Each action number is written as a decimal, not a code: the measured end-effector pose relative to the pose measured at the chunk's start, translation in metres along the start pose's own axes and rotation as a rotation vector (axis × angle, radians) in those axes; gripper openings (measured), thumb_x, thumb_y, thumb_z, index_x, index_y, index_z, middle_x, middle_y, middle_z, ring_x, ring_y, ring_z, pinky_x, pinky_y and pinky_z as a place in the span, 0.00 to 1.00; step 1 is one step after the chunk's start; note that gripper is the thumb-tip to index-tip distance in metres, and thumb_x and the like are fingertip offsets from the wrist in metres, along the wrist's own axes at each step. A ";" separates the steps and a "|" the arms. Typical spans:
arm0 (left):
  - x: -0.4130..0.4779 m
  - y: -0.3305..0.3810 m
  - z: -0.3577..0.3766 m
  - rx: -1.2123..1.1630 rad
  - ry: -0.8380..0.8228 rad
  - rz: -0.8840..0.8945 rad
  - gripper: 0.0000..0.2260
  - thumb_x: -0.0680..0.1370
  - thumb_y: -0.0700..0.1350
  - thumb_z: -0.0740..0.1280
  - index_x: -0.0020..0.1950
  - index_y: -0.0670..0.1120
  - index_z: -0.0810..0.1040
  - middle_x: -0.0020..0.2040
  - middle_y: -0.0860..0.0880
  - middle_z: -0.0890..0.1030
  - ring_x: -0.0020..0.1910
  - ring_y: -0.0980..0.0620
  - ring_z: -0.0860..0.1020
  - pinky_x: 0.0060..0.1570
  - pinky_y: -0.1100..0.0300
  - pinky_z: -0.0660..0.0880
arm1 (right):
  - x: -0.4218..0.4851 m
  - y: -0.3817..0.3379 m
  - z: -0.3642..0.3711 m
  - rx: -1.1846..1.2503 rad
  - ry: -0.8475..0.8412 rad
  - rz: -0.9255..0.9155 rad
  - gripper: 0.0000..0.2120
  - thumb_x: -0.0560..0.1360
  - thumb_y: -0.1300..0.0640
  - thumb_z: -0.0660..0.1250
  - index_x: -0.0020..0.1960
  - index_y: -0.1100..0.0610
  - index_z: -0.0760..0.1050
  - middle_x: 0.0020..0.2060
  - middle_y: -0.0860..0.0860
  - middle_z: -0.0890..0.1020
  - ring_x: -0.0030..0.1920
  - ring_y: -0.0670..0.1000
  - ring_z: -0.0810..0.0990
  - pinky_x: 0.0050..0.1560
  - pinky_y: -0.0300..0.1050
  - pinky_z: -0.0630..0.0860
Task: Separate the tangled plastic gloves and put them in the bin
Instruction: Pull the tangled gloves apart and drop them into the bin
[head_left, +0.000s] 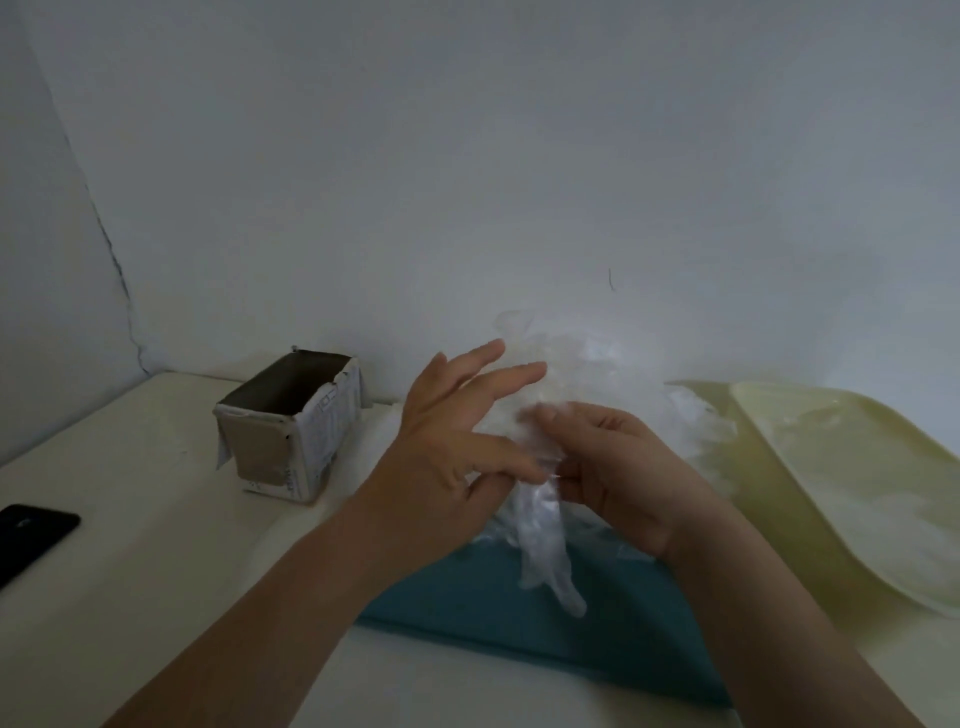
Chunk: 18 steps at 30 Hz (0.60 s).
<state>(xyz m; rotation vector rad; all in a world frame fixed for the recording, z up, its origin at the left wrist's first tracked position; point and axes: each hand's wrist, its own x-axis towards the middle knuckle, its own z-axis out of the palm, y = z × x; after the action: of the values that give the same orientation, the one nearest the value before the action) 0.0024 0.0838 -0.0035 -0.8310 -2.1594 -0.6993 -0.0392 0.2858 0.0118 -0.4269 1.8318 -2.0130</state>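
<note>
The clump of gloves (576, 374) is held up in the air over the middle of the worktop (130, 597), not lying on it. I think this is so that single pieces can hang free and show where they separate. The right hand (623, 467) is closed around the lower part of the clump, with its thumb on top, and it seems to serve as the anchor. The left hand (457, 431) pinches a thin strand of plastic between the thumb and one finger, while its other fingers stay straight and point up toward the clump. This looks like a pulling grip, to draw one glove out of the rest. One strand hangs down below both hands, over a blue cloth (493, 613) that lies at the front of the worktop.

The cardboard box (296, 431) stands near the back edge, to the left of the hands, with its top open. I judge that it serves as the bin, placed within easy reach of the left hand. I cannot see whether any gloves are inside it.

By count there are two hands, one box, one blue cloth, one pale tray (857, 493) along the right edge, and one black phone (31, 540) at the left edge. The gloves cannot be counted, because the clear plastic blurs together.
</note>
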 end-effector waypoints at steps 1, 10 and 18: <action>0.000 0.001 0.000 -0.019 -0.006 -0.061 0.18 0.77 0.35 0.73 0.59 0.57 0.86 0.79 0.55 0.70 0.82 0.50 0.60 0.80 0.43 0.58 | 0.001 0.002 0.000 0.014 0.036 -0.025 0.18 0.75 0.52 0.72 0.56 0.65 0.83 0.45 0.60 0.85 0.46 0.60 0.83 0.54 0.56 0.78; 0.003 -0.007 -0.012 -1.005 0.011 -1.016 0.22 0.72 0.52 0.80 0.62 0.42 0.84 0.57 0.42 0.86 0.58 0.43 0.85 0.63 0.44 0.81 | 0.002 0.000 0.002 0.092 0.074 -0.101 0.10 0.79 0.56 0.67 0.55 0.60 0.84 0.45 0.62 0.85 0.42 0.61 0.84 0.50 0.57 0.81; 0.003 -0.017 -0.025 -0.809 0.298 -1.060 0.03 0.80 0.43 0.73 0.50 0.44 0.86 0.39 0.48 0.84 0.26 0.55 0.72 0.26 0.62 0.69 | 0.002 -0.001 -0.006 -0.272 0.351 -0.182 0.07 0.82 0.55 0.68 0.52 0.57 0.84 0.33 0.56 0.84 0.23 0.53 0.71 0.24 0.42 0.71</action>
<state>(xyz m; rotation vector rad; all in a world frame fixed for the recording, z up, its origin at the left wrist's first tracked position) -0.0017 0.0569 0.0100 0.1869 -1.8966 -2.1413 -0.0443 0.2905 0.0124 -0.3411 2.3742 -2.0657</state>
